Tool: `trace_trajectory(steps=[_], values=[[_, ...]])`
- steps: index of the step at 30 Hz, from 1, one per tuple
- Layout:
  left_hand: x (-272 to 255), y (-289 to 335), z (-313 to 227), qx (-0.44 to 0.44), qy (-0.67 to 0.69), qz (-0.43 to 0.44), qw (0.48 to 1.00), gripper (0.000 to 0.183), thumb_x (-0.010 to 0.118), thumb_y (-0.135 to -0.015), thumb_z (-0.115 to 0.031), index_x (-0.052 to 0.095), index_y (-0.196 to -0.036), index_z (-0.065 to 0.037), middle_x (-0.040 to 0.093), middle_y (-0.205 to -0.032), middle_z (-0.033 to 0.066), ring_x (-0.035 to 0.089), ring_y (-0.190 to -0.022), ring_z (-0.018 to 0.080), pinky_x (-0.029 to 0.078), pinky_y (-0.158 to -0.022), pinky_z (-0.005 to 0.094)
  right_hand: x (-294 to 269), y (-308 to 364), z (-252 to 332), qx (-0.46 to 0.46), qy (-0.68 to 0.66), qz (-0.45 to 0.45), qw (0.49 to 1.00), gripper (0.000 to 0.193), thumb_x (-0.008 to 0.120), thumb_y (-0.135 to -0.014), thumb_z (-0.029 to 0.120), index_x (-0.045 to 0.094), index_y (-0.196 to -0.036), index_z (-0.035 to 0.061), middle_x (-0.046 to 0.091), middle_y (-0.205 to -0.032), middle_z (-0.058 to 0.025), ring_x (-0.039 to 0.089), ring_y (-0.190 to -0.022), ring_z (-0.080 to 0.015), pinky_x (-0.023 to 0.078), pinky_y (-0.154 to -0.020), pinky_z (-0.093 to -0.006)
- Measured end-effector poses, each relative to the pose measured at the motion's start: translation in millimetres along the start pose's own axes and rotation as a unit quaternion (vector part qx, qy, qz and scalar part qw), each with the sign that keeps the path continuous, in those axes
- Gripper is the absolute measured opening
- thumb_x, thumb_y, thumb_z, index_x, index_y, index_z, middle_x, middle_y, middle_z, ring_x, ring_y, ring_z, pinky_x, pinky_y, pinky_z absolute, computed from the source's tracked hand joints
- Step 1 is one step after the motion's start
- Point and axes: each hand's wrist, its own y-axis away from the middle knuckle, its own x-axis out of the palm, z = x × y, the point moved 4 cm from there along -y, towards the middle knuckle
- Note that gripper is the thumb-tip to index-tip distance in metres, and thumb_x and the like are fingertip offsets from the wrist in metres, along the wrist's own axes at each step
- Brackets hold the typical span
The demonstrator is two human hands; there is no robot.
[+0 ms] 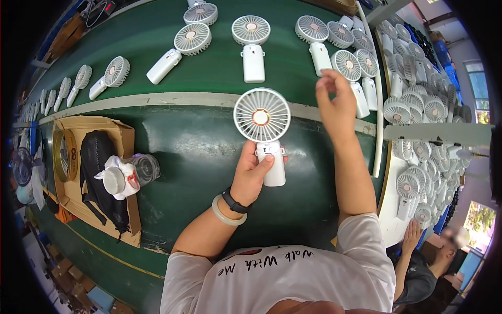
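Left hand [252, 168], frame centre: fingers clasp a white handheld fan [260, 116] by its handle. Right hand [337, 102], upper right: fingers parted, half-curled; a careless sweep could knock the adjacent fan [318, 54] askew.

My left hand [251, 170] held a white handheld fan [261, 116] by its handle, with the thumb lying on the front side. My right hand [337, 99] was raised, its fingers bent, very near the handle of another white fan [320, 58]; whether they touched, I could not tell. On my left, a cardboard box [119, 134] contained a black pouch [99, 157], and a clear jar [146, 168] was just beside this box.
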Motion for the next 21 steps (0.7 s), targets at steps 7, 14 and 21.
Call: trace_trajectory(steps=[7, 14, 21], values=[[-3.3, 4.0, -7.5, 0.026, -0.037, 0.015, 0.999, 0.043, 0.046, -0.095, -0.020, 0.034, -0.132, -0.002, 0.047, -0.125, 0.0102, 0.049, -0.110, 0.0199, 0.045, -0.088, 0.0334, 33.6, 102.0, 31.6, 0.137, -0.176, 0.446, 0.867, 0.038, 0.052, -0.091, 0.034, 0.048, -0.110, 0.0020, 0.060, -0.086, -0.0099, 0.058, -0.066, -0.0151, 0.044, -0.056, -0.0241], [-1.2, 0.7, -8.0, 0.140, -0.225, 0.033, 0.964, 0.045, 0.051, -0.093, -0.023, 0.039, -0.132, -0.004, 0.031, -0.134, 0.0107, 0.038, -0.115, 0.0178, 0.038, -0.091, 0.0284, 35.7, 37.0, 26.9, 0.430, -0.451, 0.234, 0.746, 0.028, 0.052, -0.092, 0.029, 0.050, -0.103, 0.0034, 0.062, -0.078, -0.0083, 0.052, -0.048, -0.0084, 0.043, -0.041, -0.0196], [2.4, 0.4, -5.3, 0.133, -0.201, 0.040, 0.970, 0.035, 0.057, -0.085, -0.009, 0.047, -0.118, -0.004, 0.037, -0.125, 0.0094, 0.042, -0.110, 0.0152, 0.041, -0.087, 0.0279, 17.3, -166.8, -4.6, 0.131, -0.319, -0.027, 0.938, 0.030, 0.050, -0.089, 0.016, 0.048, -0.110, -0.0059, 0.063, -0.089, -0.0144, 0.063, -0.077, -0.0229, 0.052, -0.069, -0.0349]])
